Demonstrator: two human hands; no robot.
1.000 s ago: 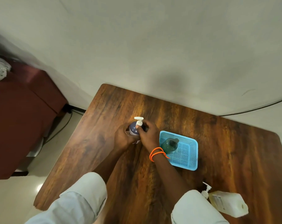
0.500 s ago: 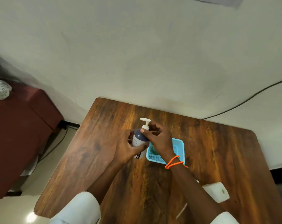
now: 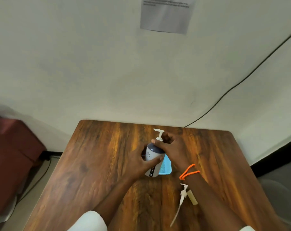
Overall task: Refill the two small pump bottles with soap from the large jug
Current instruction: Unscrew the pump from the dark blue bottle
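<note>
Nearest, a loose pump head (image 3: pixel 183 195) with its tube lies on the table (image 3: pixel 94 172), newly in view. Beyond, the left hand (image 3: pixel 138 164) wraps the pump bottle (image 3: pixel 152 158), now lifted and tilted. The right hand's (image 3: pixel 173 147) fingers pinch its collar, probably unscrewing. Its pump is on, so refilling awaits. The blue basket (image 3: pixel 166 167) is mostly hidden; the jug is out of sight.

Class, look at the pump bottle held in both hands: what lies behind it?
Behind the pump bottle a corner of a blue basket shows; the bottle and right hand cover its contents.
</note>
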